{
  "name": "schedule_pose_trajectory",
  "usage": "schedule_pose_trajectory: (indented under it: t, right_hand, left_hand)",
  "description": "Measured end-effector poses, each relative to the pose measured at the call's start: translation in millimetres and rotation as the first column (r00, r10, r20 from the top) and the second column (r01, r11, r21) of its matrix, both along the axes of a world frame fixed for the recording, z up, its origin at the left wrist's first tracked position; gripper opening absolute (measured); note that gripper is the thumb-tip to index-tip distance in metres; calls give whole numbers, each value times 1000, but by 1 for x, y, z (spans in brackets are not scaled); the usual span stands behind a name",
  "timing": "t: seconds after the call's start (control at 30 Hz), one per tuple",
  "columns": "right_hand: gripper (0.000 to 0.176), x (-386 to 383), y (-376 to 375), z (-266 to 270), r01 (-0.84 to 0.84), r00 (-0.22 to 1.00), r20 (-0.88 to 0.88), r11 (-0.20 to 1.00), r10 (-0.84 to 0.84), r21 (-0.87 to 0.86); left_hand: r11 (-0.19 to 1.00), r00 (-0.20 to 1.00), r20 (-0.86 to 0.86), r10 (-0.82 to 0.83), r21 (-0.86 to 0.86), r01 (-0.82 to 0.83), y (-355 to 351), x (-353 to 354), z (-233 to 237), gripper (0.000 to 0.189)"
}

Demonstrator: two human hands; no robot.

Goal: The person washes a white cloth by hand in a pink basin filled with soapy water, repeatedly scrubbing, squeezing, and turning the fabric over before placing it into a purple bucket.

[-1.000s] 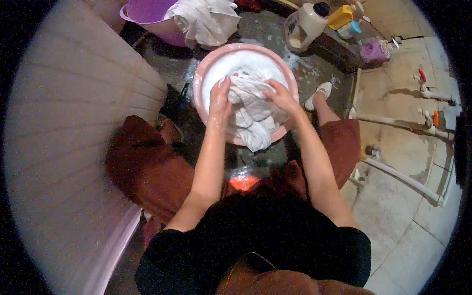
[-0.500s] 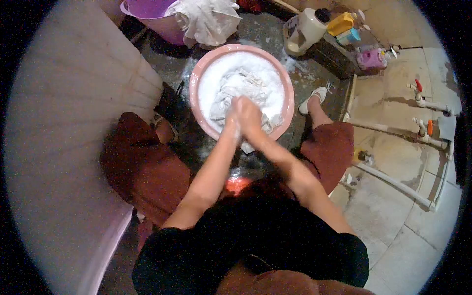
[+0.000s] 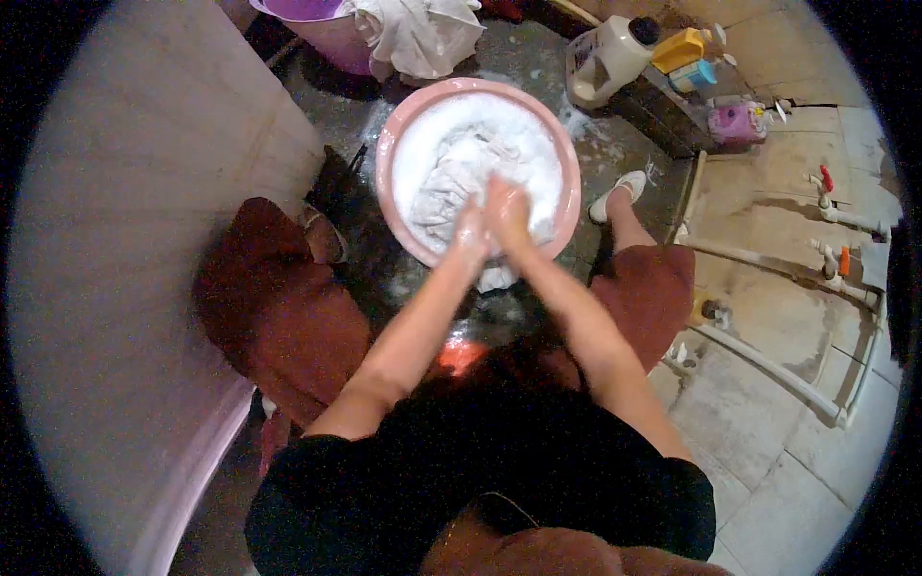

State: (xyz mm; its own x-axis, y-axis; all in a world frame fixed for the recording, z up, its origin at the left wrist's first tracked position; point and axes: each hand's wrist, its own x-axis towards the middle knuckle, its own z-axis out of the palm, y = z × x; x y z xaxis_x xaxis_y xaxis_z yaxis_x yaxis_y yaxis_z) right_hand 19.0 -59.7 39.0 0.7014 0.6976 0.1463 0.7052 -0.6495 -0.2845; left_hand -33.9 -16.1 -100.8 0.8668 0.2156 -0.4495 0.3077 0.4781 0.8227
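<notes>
A pink basin (image 3: 386,178) stands on the wet floor between my feet, with thick white suds inside. In the suds lies a bunched, soaked white cloth (image 3: 461,178), part of which hangs over the near rim. My left hand (image 3: 471,233) is closed on the cloth at the near side of the basin. Just right of it and a little farther forward, my right hand (image 3: 507,206) also grips the cloth, slightly blurred by motion. The fingertips of both hands are partly hidden.
Behind the basin is a purple tub (image 3: 331,43) with a pale cloth (image 3: 423,38) draped over its edge. A large white jug (image 3: 607,62), a yellow bottle (image 3: 678,50) and a pink container (image 3: 738,123) stand along the right wall. Pipes with red and orange taps (image 3: 826,179) line that wall.
My hands were pressed together and now sit slightly apart, the right one ahead of the left. The cloth's folds have shifted, and the whole view has moved a little.
</notes>
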Motion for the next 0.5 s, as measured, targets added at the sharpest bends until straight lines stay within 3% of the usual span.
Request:
schedule_pose_trajectory:
  t: [0.03,0.07,0.1,0.13,0.17,0.2,0.23,0.27,0.3,0.33,0.37,0.4,0.43,0.47,0.5]
  right_hand:
    - [28,19,3,10,137,980,-145,990,-139,-22]
    - [28,28,5,26,274,918,-279,960,-281,-64]
    - [29,13,10,45,236,943,-221,968,-249,-84]
    - [27,-4,4,49,117,985,-153,964,-82,237]
    - [22,-36,1,59,-9,990,-137,997,20,83]
    - [23,-57,1,64,-134,983,-139,989,123,-69]
    - [23,-53,1,56,-134,982,-141,989,123,-68]
    - [23,-44,2,39,-109,989,-110,988,97,-111]
    - [24,-38,2,27,-89,993,-90,985,76,-150]
    - [23,-13,0,39,-59,991,-111,980,81,189]
    - [28,20,-2,26,153,951,-264,987,-162,-55]
    - [41,41,-13,29,166,947,-297,978,-123,124]
    - [57,71,-27,-22,398,632,-767,895,-111,199]
    - [57,77,-27,-14,403,639,-761,892,-113,206]
    - [63,82,-26,3,392,639,-733,919,-235,48]
  left_hand:
    - [831,956,-32,293,-486,-271,-14,6,50,40]
    - [507,852,-166,497,-741,-440,-27,13,102,35]
    - [556,834,-321,449,-630,-542,-17,9,106,38]
    - [548,837,-316,447,-642,-536,-5,5,97,38]
    - [455,927,-5,375,-870,-189,13,0,73,40]
    - [329,880,323,347,-921,208,32,-4,48,42]
    - [185,711,601,365,-796,577,39,-8,35,44]
    - [187,716,595,365,-800,570,35,-9,58,44]
    - [542,934,212,288,-840,24,26,-11,104,43]
    - [782,900,-217,377,-446,-435,18,-7,129,41]
    - [569,900,-231,369,-710,-415,18,9,126,41]
    - [570,903,-242,355,-710,-414,19,10,132,41]
    - [568,921,-108,373,-758,-319,28,15,150,42]
    - [568,917,38,396,-795,-213,37,23,172,43]
    - [693,933,122,338,-703,-159,51,21,197,47]
